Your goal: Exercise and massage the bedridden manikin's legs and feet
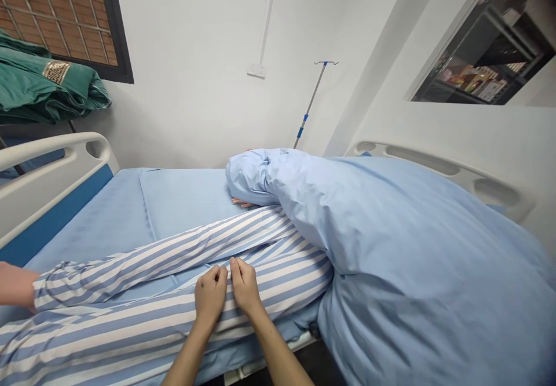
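Side by side at the lower middle, my left hand point(211, 294) and my right hand point(244, 281) are both curled into loose fists, with nothing visible in them. They are over the nearer leg of blue-and-white striped trousers point(125, 334), around the knee or thigh; whether they press on the cloth I cannot tell. The trousers are on a figure lying on the bed, whose bare ankle point(17, 284) shows at the left. A light blue quilt point(391, 229) covers the upper body. Fingertips point(242, 202) peek out from under its folded edge.
A blue sheet point(186, 189) covers the bed, which has a pale footboard point(56, 171) on the left and a headboard point(443, 171) on the right. Behind stands a drip pole point(310, 102). Green cloth point(52, 84) hangs near the barred window point(56, 15).
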A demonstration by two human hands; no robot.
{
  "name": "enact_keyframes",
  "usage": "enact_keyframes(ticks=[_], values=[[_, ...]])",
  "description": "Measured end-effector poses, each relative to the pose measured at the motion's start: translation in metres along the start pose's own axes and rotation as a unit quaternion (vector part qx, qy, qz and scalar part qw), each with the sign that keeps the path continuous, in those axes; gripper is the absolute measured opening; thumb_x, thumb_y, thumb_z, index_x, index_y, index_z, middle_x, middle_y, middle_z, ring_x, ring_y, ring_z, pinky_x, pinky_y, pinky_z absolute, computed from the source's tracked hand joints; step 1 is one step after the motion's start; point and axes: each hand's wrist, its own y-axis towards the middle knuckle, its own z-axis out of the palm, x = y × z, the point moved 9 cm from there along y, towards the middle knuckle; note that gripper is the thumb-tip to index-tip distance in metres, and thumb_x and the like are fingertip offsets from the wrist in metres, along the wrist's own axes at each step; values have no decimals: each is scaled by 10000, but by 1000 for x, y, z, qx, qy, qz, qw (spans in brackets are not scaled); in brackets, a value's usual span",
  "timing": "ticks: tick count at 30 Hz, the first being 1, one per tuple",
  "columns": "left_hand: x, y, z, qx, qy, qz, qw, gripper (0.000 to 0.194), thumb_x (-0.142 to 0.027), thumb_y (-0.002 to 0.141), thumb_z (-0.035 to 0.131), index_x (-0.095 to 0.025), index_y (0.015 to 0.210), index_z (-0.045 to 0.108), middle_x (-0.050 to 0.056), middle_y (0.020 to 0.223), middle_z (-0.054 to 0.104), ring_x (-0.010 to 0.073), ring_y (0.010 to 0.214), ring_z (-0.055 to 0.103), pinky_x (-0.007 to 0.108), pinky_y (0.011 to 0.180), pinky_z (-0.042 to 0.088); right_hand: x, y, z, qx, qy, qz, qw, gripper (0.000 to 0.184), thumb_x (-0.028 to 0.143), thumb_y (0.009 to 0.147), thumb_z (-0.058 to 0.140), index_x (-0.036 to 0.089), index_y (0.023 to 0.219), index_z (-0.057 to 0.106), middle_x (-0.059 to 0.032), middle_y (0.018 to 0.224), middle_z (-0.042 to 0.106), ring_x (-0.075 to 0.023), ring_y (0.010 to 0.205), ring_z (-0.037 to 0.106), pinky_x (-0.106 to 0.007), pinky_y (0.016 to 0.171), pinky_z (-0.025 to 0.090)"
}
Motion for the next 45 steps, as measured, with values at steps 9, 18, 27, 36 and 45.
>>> enact_keyframes(ticks=[9, 18, 27, 36, 45], values=[[-19, -6, 20, -24, -104, -13, 994, 353, -374, 812, 351, -198, 506, 352, -35, 467, 395, 100, 498, 366, 236, 531, 277, -12, 4, -9, -27, 152, 42, 987, 343, 377, 863, 379, 187, 577, 367, 47, 536, 348, -90, 515, 316, -221, 487, 287], [-20, -11, 26, -19, 7, 16, 1000, 359, -329, 824, 339, -197, 490, 340, -31, 459, 402, 99, 491, 348, 243, 541, 238, 18, 16, -34, 22, -40, -39, 998, 345, 346, 883, 365, 186, 581, 410, 42, 503, 371, -95, 490, 335, -241, 508, 221], [-36, -7, 30, -4, -20, -12, 1000, 353, -321, 792, 384, -187, 475, 308, -46, 454, 332, 89, 496, 318, 238, 529, 226, -11, 12, -45, -3, -56, -18, 998, 386, 365, 901, 328, 188, 561, 373, 39, 503, 366, -99, 490, 337, -242, 515, 220], [-58, -3, 64, -32, -90, -14, 995, 360, -354, 825, 360, -186, 507, 363, -36, 471, 404, 93, 491, 348, 235, 524, 242, -27, 18, -62, -48, 159, 44, 985, 359, 418, 871, 367, 192, 593, 356, 42, 554, 358, -96, 522, 327, -216, 500, 293], [-55, -6, 74, -4, 15, 3, 1000, 360, -332, 819, 369, -181, 493, 339, -42, 465, 375, 93, 502, 339, 238, 538, 210, -17, 28, -94, -7, -85, -18, 996, 366, 358, 899, 324, 191, 575, 350, 44, 502, 347, -95, 486, 325, -245, 515, 221]])
